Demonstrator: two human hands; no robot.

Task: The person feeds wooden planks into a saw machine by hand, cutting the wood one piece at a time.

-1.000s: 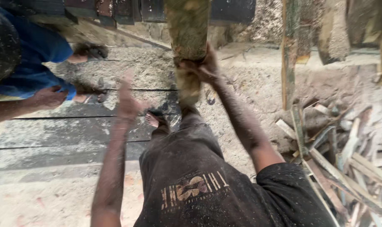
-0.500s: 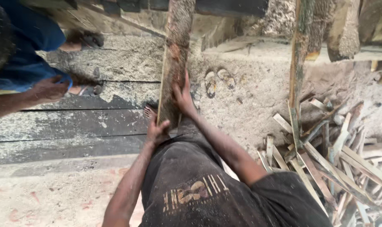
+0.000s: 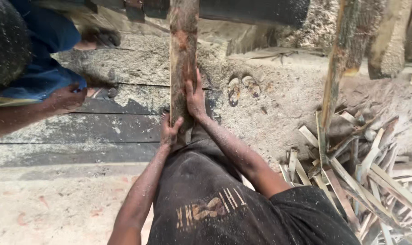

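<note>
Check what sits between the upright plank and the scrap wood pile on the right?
In the head view, a pair of sandals lies on the sawdust-covered floor between the plank and the scrap wood pile. The rest is bare sawdust.
</note>
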